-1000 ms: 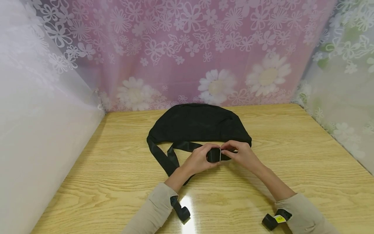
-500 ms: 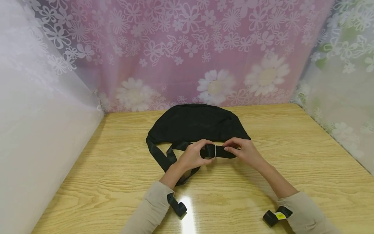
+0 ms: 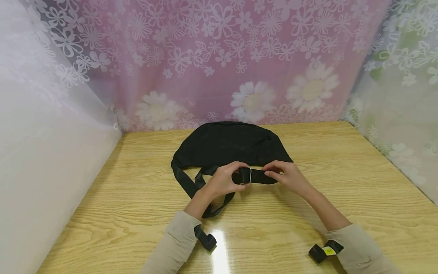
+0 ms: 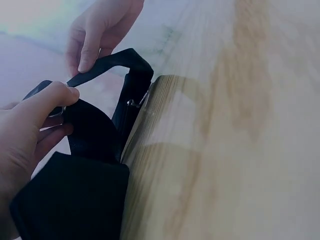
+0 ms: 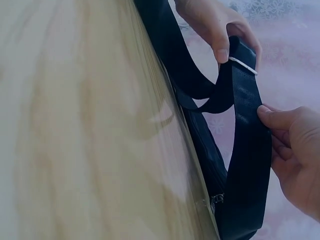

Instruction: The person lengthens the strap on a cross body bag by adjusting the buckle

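Observation:
A black waist bag [image 3: 229, 144] lies on the wooden table, its webbing strap [image 3: 262, 177] reaching toward me. Between thumb and fingers, my left hand [image 3: 224, 179] grips the strap at a silver-coloured metal slider [image 3: 250, 176]. The strap doubles into a loop there, and the right wrist view shows the slider [image 5: 243, 66] crossing it. To the right of the slider, my right hand [image 3: 288, 176] pinches the strap by its edge, with the thumb on the near face. A flat stretch of webbing spans the two hands. Slack strap hangs under my left wrist.
Floral curtains [image 3: 191, 68] stand behind the table [image 3: 143, 205] and along both sides. The bag reaches close to the back curtain. A small metal fitting [image 5: 216, 200] shows beside the strap in the right wrist view. Black bands [image 3: 205, 238] are worn at both wrists.
My left hand and the slider have shifted left, away from my right hand. More flat strap now shows between them. The bag stays in place.

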Tool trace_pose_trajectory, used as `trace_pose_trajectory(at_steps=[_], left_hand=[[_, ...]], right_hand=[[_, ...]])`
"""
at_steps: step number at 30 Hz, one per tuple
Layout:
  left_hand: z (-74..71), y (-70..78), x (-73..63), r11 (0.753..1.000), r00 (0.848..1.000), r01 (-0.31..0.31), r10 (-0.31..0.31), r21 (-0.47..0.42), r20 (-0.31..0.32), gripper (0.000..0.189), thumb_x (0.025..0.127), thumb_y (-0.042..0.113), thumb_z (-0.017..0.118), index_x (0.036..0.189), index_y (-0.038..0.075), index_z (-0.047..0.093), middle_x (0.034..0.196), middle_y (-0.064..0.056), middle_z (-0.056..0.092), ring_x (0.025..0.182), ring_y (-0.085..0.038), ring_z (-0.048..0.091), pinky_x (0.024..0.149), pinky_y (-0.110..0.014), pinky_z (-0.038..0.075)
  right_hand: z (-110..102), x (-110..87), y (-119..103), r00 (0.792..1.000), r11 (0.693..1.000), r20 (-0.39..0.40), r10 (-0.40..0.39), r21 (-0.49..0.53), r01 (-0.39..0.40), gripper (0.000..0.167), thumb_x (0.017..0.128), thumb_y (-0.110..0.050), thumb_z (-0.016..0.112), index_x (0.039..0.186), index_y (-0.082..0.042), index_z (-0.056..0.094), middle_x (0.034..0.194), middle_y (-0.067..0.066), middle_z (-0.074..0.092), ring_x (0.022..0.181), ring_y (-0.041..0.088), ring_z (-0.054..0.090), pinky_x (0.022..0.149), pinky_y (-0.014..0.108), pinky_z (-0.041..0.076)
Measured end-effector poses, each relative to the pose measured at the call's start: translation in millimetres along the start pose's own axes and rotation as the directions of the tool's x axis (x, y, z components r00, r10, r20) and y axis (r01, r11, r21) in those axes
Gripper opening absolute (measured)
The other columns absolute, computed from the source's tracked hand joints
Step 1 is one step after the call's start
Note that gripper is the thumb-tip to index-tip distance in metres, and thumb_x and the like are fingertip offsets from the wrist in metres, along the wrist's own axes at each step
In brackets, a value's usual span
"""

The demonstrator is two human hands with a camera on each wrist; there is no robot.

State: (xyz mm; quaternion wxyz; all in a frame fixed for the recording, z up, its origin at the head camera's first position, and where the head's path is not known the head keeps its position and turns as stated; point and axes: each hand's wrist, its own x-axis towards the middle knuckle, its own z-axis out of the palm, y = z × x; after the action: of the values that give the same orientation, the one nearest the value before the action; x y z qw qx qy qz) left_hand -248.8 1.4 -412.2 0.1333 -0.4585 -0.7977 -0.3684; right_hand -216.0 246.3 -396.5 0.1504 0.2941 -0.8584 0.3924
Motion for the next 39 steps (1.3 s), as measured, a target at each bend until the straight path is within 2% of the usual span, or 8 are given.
trace_pose_trajectory(at_steps=[10, 16, 23, 27, 33, 39], left_hand=[[-8.4, -1.9, 0.2, 1.000, 1.000, -0.017, 0.017, 0.003, 0.003, 0.055, 0.066, 0.009, 0.082, 0.114, 0.005, 0.057, 0.107, -0.005, 0.059, 0.088, -0.015, 0.060, 0.077, -0.022, 0.048], [-11.8, -5.8, -0.3, 0.999, 1.000, -0.024, 0.024, -0.036, 0.002, 0.053, 0.066, 0.005, 0.081, 0.114, 0.003, 0.057, 0.106, -0.007, 0.059, 0.088, -0.017, 0.061, 0.077, -0.027, 0.050], [-19.2, -9.5, -2.0, 0.998, 1.000, 0.005, -0.005, -0.064, -0.003, 0.053, 0.068, 0.005, 0.081, 0.115, 0.003, 0.056, 0.108, -0.007, 0.059, 0.091, -0.018, 0.061, 0.079, -0.026, 0.049], [-22.5, -9.8, -1.6, 0.998, 1.000, 0.007, -0.007, -0.066, 0.012, 0.052, 0.069, 0.006, 0.080, 0.115, 0.003, 0.056, 0.108, -0.007, 0.059, 0.091, -0.018, 0.061, 0.079, -0.023, 0.048], [-25.5, -8.6, -1.5, 0.998, 1.000, 0.022, -0.021, -0.063, 0.017, 0.052, 0.069, 0.005, 0.080, 0.114, 0.003, 0.056, 0.107, -0.008, 0.059, 0.091, -0.019, 0.061, 0.079, -0.030, 0.050], [-21.8, -5.7, -1.8, 0.998, 0.999, 0.049, -0.048, -0.042, 0.025, 0.054, 0.070, 0.005, 0.080, 0.117, 0.003, 0.055, 0.107, -0.008, 0.059, 0.092, -0.019, 0.060, 0.078, -0.031, 0.050]], right_hand=[[-5, 0.2, 2, 1.000, 1.000, 0.010, 0.017, -0.018, -0.017, 0.013, 0.082, 0.002, 0.066, 0.092, -0.005, 0.069, 0.086, 0.002, 0.066, 0.076, 0.013, 0.061, 0.065, 0.025, 0.051], [-9, -0.1, 5, 0.999, 0.999, 0.015, 0.035, -0.022, -0.034, 0.011, 0.082, 0.001, 0.066, 0.091, -0.005, 0.069, 0.086, 0.002, 0.066, 0.075, 0.014, 0.061, 0.065, 0.024, 0.051], [-18, -1.4, 8, 0.994, 0.994, 0.016, 0.107, 0.010, -0.107, 0.011, 0.084, 0.002, 0.063, 0.092, -0.004, 0.068, 0.088, 0.003, 0.066, 0.078, 0.013, 0.062, 0.065, 0.021, 0.051], [-20, -1.0, 8, 0.994, 0.995, 0.027, 0.102, 0.010, -0.103, 0.010, 0.084, 0.001, 0.063, 0.092, -0.004, 0.068, 0.088, 0.003, 0.066, 0.078, 0.012, 0.062, 0.066, 0.022, 0.051], [-20, -0.7, 9, 0.994, 0.995, 0.029, 0.101, 0.005, -0.101, 0.011, 0.084, 0.001, 0.064, 0.092, -0.004, 0.068, 0.088, 0.004, 0.066, 0.077, 0.012, 0.061, 0.065, 0.022, 0.051], [-22, -2.8, 9, 0.993, 0.994, 0.040, 0.109, 0.018, -0.110, 0.012, 0.086, 0.000, 0.062, 0.096, -0.003, 0.067, 0.091, 0.006, 0.066, 0.078, 0.014, 0.062, 0.066, 0.022, 0.051]])
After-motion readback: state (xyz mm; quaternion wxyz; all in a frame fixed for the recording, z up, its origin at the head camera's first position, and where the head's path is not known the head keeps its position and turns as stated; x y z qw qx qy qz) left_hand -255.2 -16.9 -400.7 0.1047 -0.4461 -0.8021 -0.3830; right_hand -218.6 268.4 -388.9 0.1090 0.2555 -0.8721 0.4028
